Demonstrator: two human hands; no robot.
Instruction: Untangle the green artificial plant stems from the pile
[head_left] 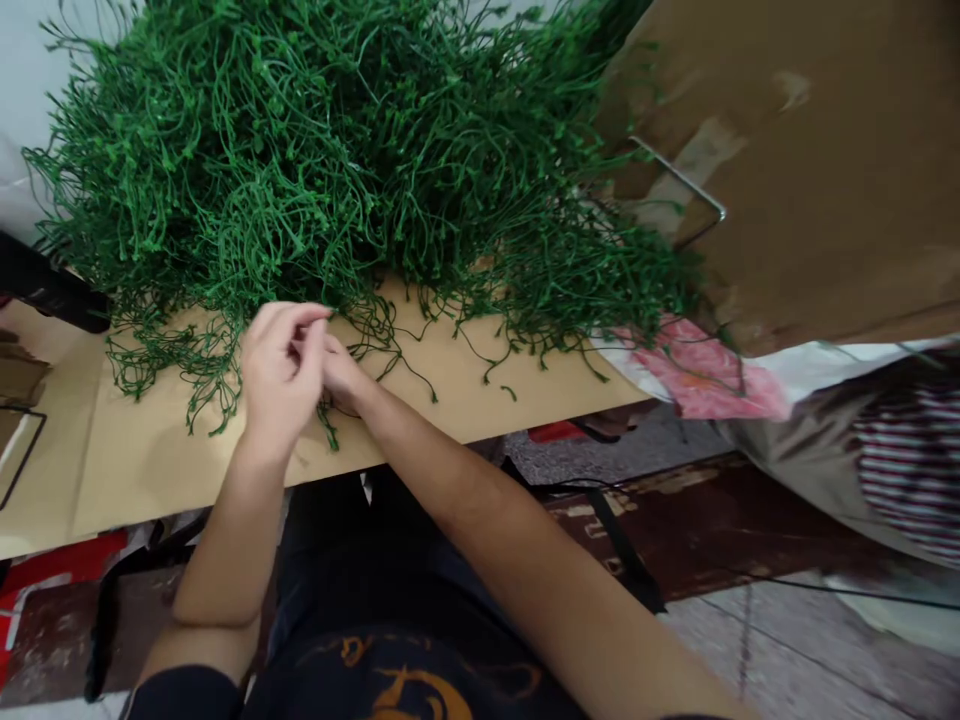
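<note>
My left hand (281, 365) is closed, thumb and fingers curled together, at the near edge of a big heap of thin green artificial stems (315, 150) with small budded tips. My right hand (341, 372) meets it from the right, its fingers mostly hidden behind the left hand. What the two hands pinch between them is hidden. A short green stem end (330, 430) pokes out just below the right hand; I cannot tell whether it is held or lies on the cardboard. Loose stems (382, 330) lie beside the hands.
Brown cardboard (165, 450) covers the work table. A large cardboard box (840, 170) with a bent metal wire (682, 180) stands at the right, above a pink patterned cloth (712, 370). At the left edge is a black object (52, 280). A dark red bench (690, 510) lies below.
</note>
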